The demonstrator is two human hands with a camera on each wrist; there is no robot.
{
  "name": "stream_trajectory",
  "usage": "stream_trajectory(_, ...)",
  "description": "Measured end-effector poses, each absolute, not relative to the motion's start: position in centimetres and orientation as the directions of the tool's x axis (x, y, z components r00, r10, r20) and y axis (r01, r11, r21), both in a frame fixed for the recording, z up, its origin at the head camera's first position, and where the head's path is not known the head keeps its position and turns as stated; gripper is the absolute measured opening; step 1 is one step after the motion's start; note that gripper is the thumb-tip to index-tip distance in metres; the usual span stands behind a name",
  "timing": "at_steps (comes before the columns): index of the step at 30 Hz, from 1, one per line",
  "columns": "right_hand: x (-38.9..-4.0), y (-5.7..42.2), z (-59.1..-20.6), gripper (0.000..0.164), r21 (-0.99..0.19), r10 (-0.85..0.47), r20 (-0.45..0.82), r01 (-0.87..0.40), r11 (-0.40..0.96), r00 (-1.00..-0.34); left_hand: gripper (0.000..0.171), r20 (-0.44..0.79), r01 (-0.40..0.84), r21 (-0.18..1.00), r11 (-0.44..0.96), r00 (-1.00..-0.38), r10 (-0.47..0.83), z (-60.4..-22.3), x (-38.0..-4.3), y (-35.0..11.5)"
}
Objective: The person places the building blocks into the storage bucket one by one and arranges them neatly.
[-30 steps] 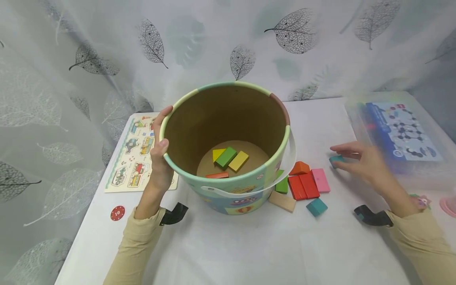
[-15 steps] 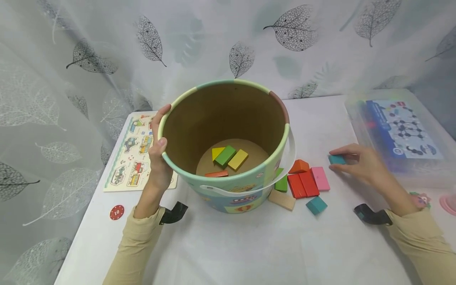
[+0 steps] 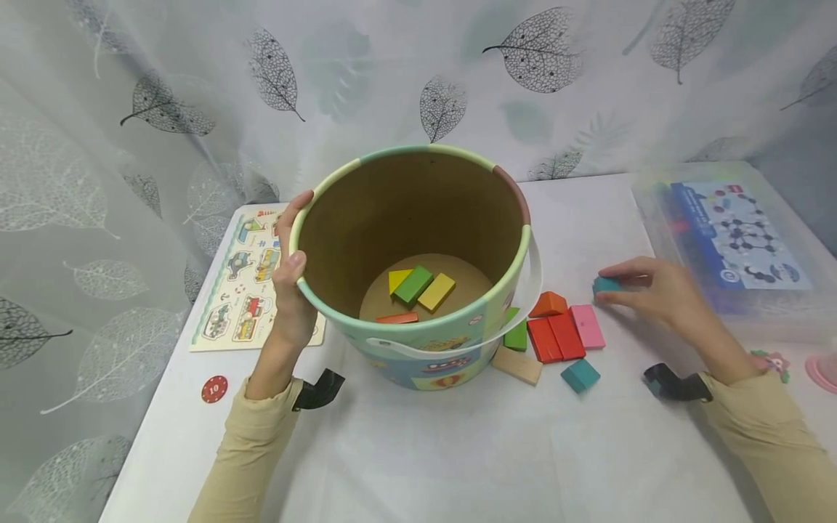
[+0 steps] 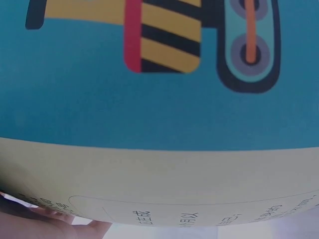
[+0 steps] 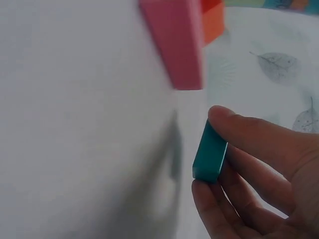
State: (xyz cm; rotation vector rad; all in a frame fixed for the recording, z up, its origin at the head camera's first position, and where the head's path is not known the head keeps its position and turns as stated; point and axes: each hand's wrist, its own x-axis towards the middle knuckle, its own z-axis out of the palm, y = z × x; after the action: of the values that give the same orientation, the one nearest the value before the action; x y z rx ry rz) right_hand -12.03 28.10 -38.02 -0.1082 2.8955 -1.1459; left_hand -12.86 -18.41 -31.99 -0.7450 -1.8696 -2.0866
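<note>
A large patterned bucket [image 3: 418,335] stands mid-table, holding a yellow block [image 3: 437,293], a green block [image 3: 413,286], a yellow triangle [image 3: 397,279] and a red block [image 3: 397,318]. My left hand [image 3: 293,298] grips its left rim, thumb and fingers over the edge. To the right, my right hand [image 3: 654,289] pinches a teal block [image 5: 211,154] between thumb and fingers. Close by lie a pink block [image 3: 588,327], two red blocks [image 3: 557,338], an orange-red triangular block [image 3: 549,304], a green block [image 3: 516,335], a plain wooden block [image 3: 517,365] and another teal block [image 3: 580,376].
A clear plastic box [image 3: 732,247] with a blue label stands at the back right. Under the left hand's side lies a picture puzzle board [image 3: 242,290], with a red token [image 3: 214,389] in front. The bucket's white handle [image 3: 535,280] hangs at its right side.
My right hand has closed on the teal block, and both have moved slightly left toward the other blocks. The left hand stays on the bucket's rim.
</note>
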Motion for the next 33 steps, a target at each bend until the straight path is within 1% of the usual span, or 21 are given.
stream_trajectory(3,-12.5,27.7,-36.3,0.045,-0.692,-0.045,0.039,-0.059,0.720,-0.998,0.079,0.519,0.500,0.854,-0.144,-0.841,0.156,-32.3,-13.2,-18.6)
stream_trajectory(6,-12.8,26.4,-33.3,0.046,-0.677,0.002,0.123,-0.082,0.731,-0.992,0.079,0.533,0.512,0.845,-0.155,-0.831,0.163,-32.8,-13.6,-19.0)
stream_trajectory(8,-12.8,25.2,-30.9,0.046,-0.685,0.014,0.196,-0.127,0.717,-0.981,0.080,0.539,0.516,0.841,-0.165,-0.826,0.164,-33.1,-13.9,-19.2)
stream_trajectory(11,-12.7,22.8,-27.1,0.044,-0.732,-0.009,0.347,-0.277,0.623,-0.938,0.081,0.540,0.519,0.840,-0.156,-0.826,0.164,-33.5,-14.2,-19.6)
stream_trajectory(13,-12.6,21.1,-24.8,0.044,-0.738,-0.051,0.456,-0.410,0.537,-0.888,0.081,0.532,0.512,0.846,-0.149,-0.831,0.165,-33.5,-14.2,-19.6)
stream_trajectory(15,-12.4,19.3,-22.9,0.045,-0.706,-0.126,0.550,-0.540,0.458,-0.826,0.081,0.525,0.506,0.850,-0.144,-0.834,0.170,-33.4,-14.1,-19.4)
stream_trajectory(17,-12.3,17.5,-21.5,0.045,-0.675,-0.195,0.606,-0.629,0.387,-0.771,0.080,0.517,0.494,0.854,-0.163,-0.840,0.165,-32.9,-13.6,-19.0)
stream_trajectory(20,-12.3,15.2,-20.5,0.044,-0.656,-0.296,0.634,-0.699,0.283,-0.715,0.078,0.513,0.482,0.853,-0.201,-0.844,0.154,-31.8,-12.8,-18.0)
stream_trajectory(22,-12.4,13.9,-20.3,0.041,-0.669,-0.328,0.627,-0.704,0.238,-0.706,0.077,0.512,0.479,0.852,-0.210,-0.847,0.146,-31.3,-12.4,-17.6)
stream_trajectory(27,-12.6,12.3,-20.6,0.036,-0.696,-0.356,0.599,-0.686,0.211,-0.717,0.078,0.506,0.482,0.860,-0.169,-0.849,0.155,-31.7,-12.7,-17.9)
stream_trajectory(33,-12.8,11.7,-20.8,0.036,-0.689,-0.388,0.589,-0.691,0.218,-0.709,0.080,0.519,0.495,0.852,-0.168,-0.839,0.160,-33.0,-13.7,-19.1)
